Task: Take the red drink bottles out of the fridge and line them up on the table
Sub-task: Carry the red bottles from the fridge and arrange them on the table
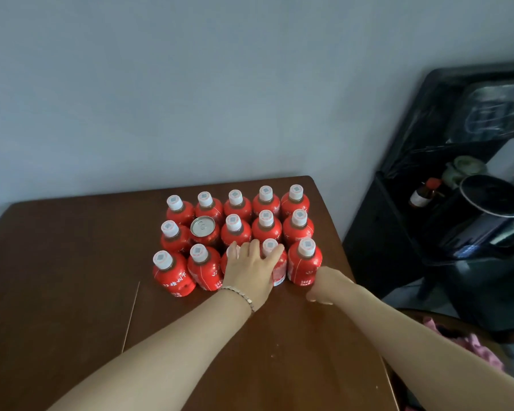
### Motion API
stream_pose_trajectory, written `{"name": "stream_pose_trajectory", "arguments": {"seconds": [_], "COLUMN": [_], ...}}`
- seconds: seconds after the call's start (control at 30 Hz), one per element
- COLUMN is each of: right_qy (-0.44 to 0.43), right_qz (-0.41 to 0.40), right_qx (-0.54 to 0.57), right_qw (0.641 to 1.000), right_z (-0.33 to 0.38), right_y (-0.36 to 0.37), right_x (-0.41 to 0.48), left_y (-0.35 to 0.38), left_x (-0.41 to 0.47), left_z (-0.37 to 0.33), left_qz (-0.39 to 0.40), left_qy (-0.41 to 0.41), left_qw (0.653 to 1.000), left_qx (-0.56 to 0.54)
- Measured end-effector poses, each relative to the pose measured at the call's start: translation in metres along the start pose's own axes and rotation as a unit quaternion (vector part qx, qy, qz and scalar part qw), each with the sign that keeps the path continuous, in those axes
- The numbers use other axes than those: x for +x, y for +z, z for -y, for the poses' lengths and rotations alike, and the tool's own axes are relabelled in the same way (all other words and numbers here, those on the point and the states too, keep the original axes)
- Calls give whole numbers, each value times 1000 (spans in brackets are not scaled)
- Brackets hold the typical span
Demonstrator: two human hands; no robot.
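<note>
Head view, left fingers (251,247) touching front-row bottles (278,266)

The bottles (297,226) stand on the table (72,262) in three rows of five, toward its far right corner. A can (203,229) occupies the second place from the left in the middle row. The left hand (250,268) lies against the near row. The right hand (327,286) rests just right of it, on the table. A cabinet (398,232) stands right of the table.
</note>
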State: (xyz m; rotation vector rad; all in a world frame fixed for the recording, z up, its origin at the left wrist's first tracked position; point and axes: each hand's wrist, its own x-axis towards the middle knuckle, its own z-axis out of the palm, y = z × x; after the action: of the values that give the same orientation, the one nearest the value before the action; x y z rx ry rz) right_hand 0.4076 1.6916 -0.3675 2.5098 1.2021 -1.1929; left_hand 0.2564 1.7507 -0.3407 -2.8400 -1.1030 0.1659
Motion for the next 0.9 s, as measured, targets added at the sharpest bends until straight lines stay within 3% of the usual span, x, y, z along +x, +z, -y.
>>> {"name": "stream_pose_trajectory", "arguments": {"seconds": [0.07, 0.1, 0.23, 0.37, 0.6, 0.8, 0.9], "right_qy": [-48, -65, -87, -73, 15, 122, 216], "right_qz": [-7, -23, -68, -109, -197, -216, -257], "right_qx": [8, 30, 93, 68, 72, 114, 153], "right_qw": [999, 997, 990, 989, 978, 962, 929], "right_z": [-4, -4, -5, -3, -8, -61, -96], "right_y": [0, -1, -3, -4, 40, 97, 138], "right_x": [-12, -24, -70, -125, -243, -371, -459], "left_y": [-12, -22, -44, -77, -128, -166, -192], "left_x": [-12, -21, -46, -57, -112, -188, -244], "left_z": [2, 5, 7, 9, -16, -103, -171], "left_qz": [-12, 21, 138, 168, 96, 87, 57], "left_qy": [56, 83, 6, 24, 186, 349, 441], "left_qw": [998, 996, 989, 982, 976, 932, 895], "left_qx": [-17, -24, -44, -83, -65, -50, -42]}}
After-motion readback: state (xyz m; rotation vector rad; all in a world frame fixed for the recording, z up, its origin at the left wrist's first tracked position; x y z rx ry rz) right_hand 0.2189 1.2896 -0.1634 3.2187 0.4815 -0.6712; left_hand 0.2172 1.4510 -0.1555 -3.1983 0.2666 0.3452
